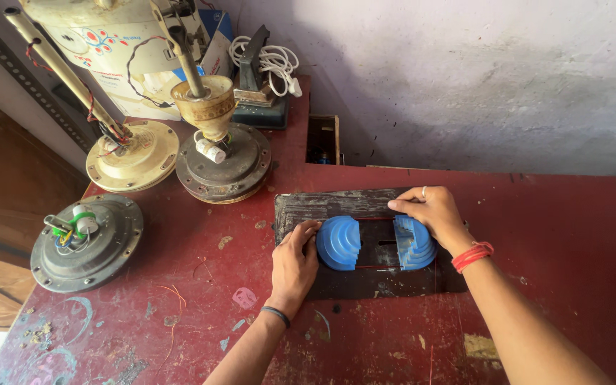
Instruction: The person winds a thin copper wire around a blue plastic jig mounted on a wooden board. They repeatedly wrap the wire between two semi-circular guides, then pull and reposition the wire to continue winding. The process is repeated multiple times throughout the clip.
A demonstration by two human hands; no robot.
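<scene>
Left hand (pixel 295 260) curled against the left blue stepped form (pixel 339 242), fingers closed on its outer side; right hand (pixel 433 212) cupped over the right blue stepped form (pixel 415 243), gripping its top; both forms upright, apart, on a dark plate (pixel 336 207) on the red table (pixel 557 228); three fan motors (pixel 83 242) at far left.

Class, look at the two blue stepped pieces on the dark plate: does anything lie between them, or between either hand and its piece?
Nothing visible blocks either hand. The left hand touches the left blue stepped piece; the right hand rests on the right blue stepped piece. Between the pieces only the dark plate, with its slot, shows.
</scene>
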